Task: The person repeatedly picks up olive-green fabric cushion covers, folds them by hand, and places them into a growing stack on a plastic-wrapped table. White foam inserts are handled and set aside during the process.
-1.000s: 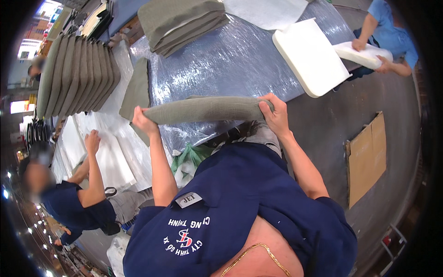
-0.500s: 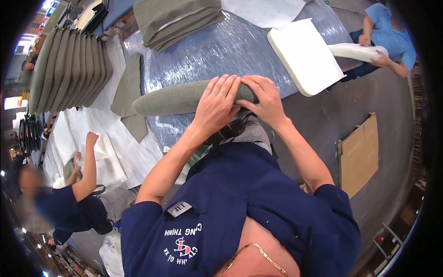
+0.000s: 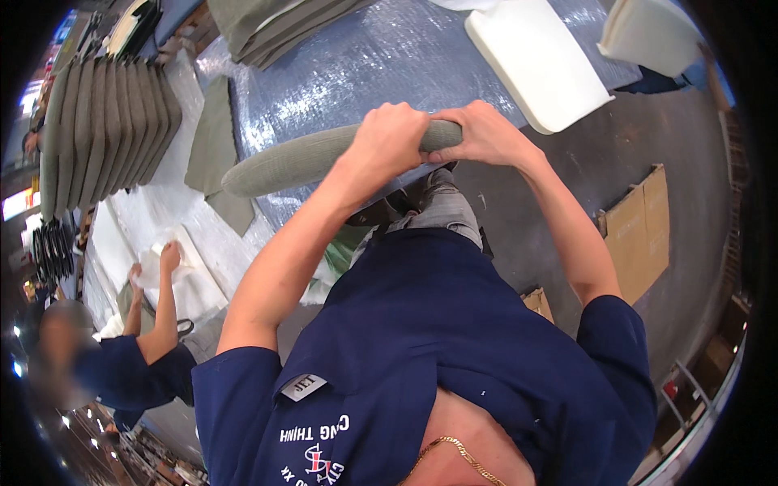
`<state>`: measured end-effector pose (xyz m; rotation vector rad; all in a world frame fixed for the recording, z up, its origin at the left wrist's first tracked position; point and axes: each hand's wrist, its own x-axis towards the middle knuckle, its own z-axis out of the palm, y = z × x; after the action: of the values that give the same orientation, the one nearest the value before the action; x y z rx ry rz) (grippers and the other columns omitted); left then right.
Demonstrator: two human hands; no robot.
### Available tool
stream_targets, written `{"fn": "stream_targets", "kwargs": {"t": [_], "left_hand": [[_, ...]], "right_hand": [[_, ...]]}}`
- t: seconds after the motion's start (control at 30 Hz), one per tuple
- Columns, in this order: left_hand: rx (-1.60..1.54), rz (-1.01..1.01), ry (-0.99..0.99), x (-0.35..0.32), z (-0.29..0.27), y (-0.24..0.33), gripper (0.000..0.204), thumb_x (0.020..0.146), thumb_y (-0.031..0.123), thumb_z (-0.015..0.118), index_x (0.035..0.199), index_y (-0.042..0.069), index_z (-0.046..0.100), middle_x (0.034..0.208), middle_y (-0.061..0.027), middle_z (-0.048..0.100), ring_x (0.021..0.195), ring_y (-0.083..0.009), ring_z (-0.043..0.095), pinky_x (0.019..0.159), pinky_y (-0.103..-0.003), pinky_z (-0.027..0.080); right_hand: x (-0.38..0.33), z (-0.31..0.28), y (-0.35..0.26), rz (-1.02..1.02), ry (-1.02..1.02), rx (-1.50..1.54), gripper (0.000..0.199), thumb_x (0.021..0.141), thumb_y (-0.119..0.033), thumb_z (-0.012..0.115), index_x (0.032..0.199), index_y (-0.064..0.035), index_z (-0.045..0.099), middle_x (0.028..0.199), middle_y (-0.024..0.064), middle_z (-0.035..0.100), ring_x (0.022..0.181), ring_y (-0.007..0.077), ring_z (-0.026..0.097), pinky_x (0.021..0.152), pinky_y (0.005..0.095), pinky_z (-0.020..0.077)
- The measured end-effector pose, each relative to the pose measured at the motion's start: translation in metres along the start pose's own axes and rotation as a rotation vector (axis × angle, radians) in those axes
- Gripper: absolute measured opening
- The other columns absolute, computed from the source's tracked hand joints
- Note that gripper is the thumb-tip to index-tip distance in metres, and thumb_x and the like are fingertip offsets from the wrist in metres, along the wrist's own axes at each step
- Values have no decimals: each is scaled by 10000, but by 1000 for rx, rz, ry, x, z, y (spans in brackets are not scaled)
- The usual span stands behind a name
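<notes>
A grey-green fabric-covered cushion point(image 3: 296, 159) stands on its edge at the near side of the plastic-wrapped table. My left hand point(image 3: 392, 136) is closed over its top edge, right of the middle. My right hand point(image 3: 484, 132) grips the right end, thumb on the near side and fingers over the far side. The two hands nearly meet. The cushion's far face and underside are hidden from view.
Several similar cushions point(image 3: 109, 134) stand in a row at the left, near cut fabric point(image 3: 212, 146). Folded grey fabric point(image 3: 284, 28) and a white foam pad point(image 3: 535, 65) lie on the table point(image 3: 348, 69). A co-worker point(image 3: 134, 364) handles white sheeting; cardboard point(image 3: 636, 235) lies on the floor.
My left fingers have curled from lying flat to gripping the cushion. My right hand has turned around its end. The person at the right has raised a white foam piece.
</notes>
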<state>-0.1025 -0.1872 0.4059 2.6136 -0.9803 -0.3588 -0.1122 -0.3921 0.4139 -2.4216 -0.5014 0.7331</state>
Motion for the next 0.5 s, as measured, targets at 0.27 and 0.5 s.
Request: {"fn": "stream_targets", "kwargs": {"t": [0.27, 0.5], "left_hand": [[-102, -22, -519, 31, -22, -8, 487, 684, 346, 842, 1040, 28, 746, 889, -219, 747, 857, -390, 733, 812, -469, 581], [-182, -64, -776, 46, -16, -16, 672, 662, 324, 882, 1254, 73, 686, 1008, -185, 764, 945, -330, 739, 868, -422, 570]], "right_hand": [[-17, 69, 44, -312, 702, 425, 399, 871, -293, 823, 1162, -36, 732, 1079, 113, 757, 963, 201, 725, 856, 333, 549], [7, 65, 54, 37, 581, 705, 353, 1001, -330, 657, 884, -16, 771, 745, 66, 738, 698, 129, 683, 655, 291, 502]]}}
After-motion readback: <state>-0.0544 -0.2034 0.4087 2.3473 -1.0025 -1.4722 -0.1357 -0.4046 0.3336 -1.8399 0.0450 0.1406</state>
